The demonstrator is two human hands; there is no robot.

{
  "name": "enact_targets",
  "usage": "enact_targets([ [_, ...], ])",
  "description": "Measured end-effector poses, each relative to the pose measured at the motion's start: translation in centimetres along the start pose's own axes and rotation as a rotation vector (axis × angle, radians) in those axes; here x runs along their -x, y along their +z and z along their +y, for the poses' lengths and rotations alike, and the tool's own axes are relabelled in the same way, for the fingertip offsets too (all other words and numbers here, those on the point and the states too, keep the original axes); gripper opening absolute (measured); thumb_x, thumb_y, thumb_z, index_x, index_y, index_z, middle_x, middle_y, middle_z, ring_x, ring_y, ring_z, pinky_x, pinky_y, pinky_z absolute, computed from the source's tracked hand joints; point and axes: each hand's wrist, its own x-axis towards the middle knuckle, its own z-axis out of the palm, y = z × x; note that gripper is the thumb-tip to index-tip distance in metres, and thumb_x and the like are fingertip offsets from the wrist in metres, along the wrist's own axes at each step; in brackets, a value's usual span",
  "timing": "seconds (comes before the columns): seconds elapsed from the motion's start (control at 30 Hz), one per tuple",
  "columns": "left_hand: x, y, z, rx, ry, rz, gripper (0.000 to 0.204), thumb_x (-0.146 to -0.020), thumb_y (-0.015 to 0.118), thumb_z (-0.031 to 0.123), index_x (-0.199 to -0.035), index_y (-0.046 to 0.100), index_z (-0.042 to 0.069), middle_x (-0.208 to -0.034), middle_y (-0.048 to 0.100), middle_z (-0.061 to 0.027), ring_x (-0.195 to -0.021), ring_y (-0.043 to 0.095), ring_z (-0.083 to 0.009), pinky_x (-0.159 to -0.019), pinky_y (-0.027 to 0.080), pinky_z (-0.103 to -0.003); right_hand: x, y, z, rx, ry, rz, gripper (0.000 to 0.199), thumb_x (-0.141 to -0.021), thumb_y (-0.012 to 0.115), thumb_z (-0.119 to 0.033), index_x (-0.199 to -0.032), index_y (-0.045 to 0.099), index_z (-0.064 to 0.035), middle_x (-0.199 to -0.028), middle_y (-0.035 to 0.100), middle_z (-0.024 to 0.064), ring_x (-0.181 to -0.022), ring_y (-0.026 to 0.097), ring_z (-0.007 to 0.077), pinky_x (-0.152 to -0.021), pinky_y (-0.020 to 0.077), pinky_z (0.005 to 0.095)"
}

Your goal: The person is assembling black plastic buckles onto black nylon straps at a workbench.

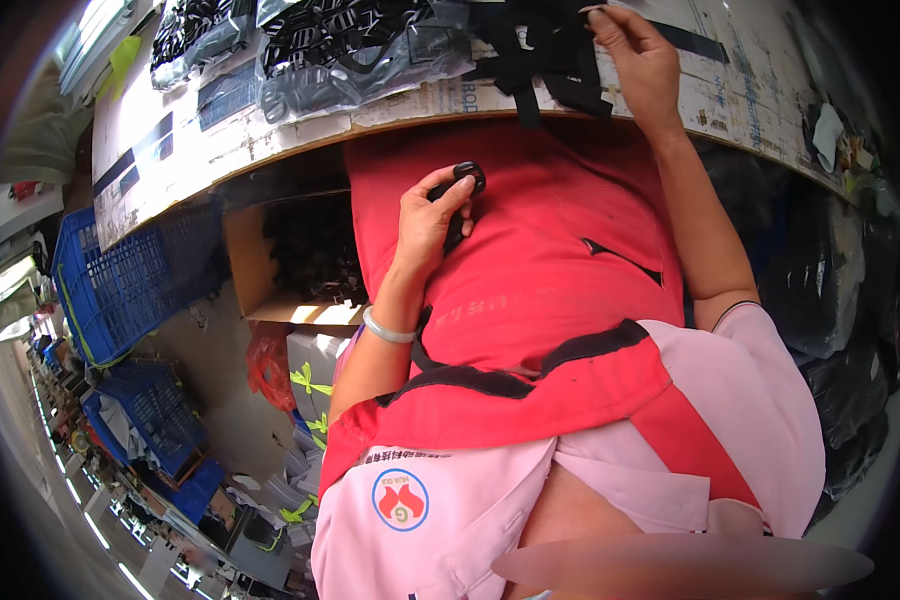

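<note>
My left hand [432, 220] is closed around a black plastic buckle [472, 176] with a rounded, ring-like end, held in front of my red apron. A dark strap-like piece hangs below its fingers. Up at the table, my right hand [642, 68] has thumb and forefinger pinched together. Whatever lies between those fingertips is too small to make out. Just left of that hand, a loose pile of black webbing straps [545, 60] rests on the table, some ends drooping over the front edge.
Cardboard sheets cover the worktable [400, 112]. Clear plastic bags of black buckles [335, 50] stand on it to the left. Beneath is an open carton [250, 260] with dark contents. Blue crates [110, 285] are at left, black plastic bags [820, 270] at right.
</note>
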Motion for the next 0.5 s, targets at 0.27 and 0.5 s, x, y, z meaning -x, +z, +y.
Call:
enact_targets([
  [0.27, -1.5, -0.4, -0.6, -0.017, 0.037, -0.135, 0.03, -0.089, 0.067, 0.014, -0.115, 0.062, -0.001, -0.073, 0.06, -0.005, -0.061, 0.057, -0.0113, -0.048, 0.045, -0.026, 4.6, 16.1, -12.0, -0.19, -0.075, -0.66, 0.043, -0.086, 0.07, -0.019, -0.123, 0.052, -0.0056, -0.106, 0.063, 0.0103, -0.093, 0.061, 0.0191, -0.084, 0.0489, 0.0302],
  [0.5, -2.5, -0.3, -1.6, 0.132, 0.039, -0.017, 0.032, -0.087, 0.071, 0.013, -0.116, 0.06, 0.004, -0.083, 0.062, -0.0007, -0.065, 0.057, -0.0082, -0.056, 0.048, -0.024, 13.5, 20.1, -11.5, 0.044, -0.646, -1.29, 0.041, -0.084, 0.066, -0.013, -0.123, 0.056, -0.0131, -0.121, 0.056, 0.0116, -0.107, 0.058, 0.0315, -0.092, 0.0476, 0.0385],
])
